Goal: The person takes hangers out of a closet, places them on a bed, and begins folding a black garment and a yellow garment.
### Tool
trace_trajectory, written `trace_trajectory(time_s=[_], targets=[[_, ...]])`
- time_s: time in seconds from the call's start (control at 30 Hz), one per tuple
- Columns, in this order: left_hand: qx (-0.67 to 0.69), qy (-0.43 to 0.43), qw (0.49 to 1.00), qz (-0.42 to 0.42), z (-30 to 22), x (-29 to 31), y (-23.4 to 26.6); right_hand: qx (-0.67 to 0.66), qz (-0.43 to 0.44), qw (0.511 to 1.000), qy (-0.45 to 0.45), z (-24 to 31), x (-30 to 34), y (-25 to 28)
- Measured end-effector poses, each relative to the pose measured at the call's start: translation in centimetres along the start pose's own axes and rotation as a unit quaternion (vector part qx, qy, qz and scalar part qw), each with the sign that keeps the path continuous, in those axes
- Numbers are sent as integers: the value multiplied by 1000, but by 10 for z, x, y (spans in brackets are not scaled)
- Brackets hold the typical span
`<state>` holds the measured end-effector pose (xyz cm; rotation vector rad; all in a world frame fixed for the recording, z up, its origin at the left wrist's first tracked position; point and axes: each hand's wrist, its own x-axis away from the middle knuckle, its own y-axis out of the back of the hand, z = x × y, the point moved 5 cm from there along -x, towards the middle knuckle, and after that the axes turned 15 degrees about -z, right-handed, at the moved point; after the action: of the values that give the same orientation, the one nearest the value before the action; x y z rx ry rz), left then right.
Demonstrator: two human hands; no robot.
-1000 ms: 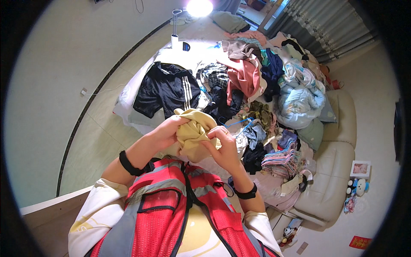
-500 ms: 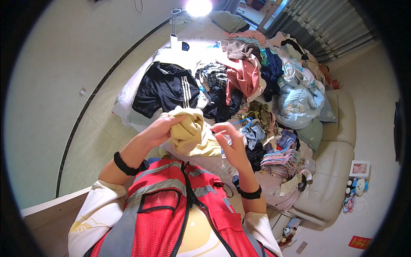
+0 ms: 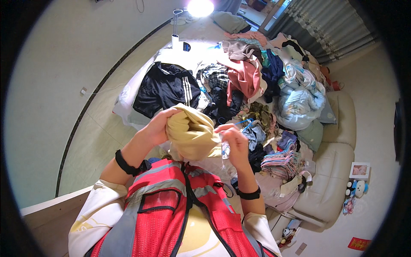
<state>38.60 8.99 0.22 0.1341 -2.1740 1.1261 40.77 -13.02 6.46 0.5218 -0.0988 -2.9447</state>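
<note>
A bunched pale yellow garment (image 3: 192,136) hangs in front of my chest, its folds gathered around an opening at the top. My left hand (image 3: 159,125) grips its left edge, with the fingers partly behind the cloth. On the other side, the curled fingers of my right hand (image 3: 234,139) pinch the garment's right edge. What kind of garment it is cannot be made out. Just beyond it, black shorts (image 3: 162,91) with white side stripes lie spread out on the bed.
Heaped clothes cover the bed's middle and right, among them a pink garment (image 3: 245,77) and a light blue quilt (image 3: 299,105). A stack of hangers (image 3: 280,162) lies nearer, beside a cream sofa (image 3: 319,184). A lit lamp (image 3: 199,7) stands at the far end.
The yellow garment has been lifted and spread into a rounder bundle. My right hand, apart from it with open fingers before, has closed on its right edge.
</note>
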Motion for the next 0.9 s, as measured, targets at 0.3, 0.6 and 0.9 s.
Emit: trace_trajectory(time_s=[0.3, 0.6, 0.9], targets=[[-82, -13, 996, 17, 5, 8, -5, -74, 87, 993, 23, 22, -3, -1], [-67, -71, 995, 4, -1, -1, -17, 201, 226, 927, 224, 17, 34, -69], [-53, -61, 996, -34, 10, -3, -26, 19, 196, 980, -38, -9, 34, -61]])
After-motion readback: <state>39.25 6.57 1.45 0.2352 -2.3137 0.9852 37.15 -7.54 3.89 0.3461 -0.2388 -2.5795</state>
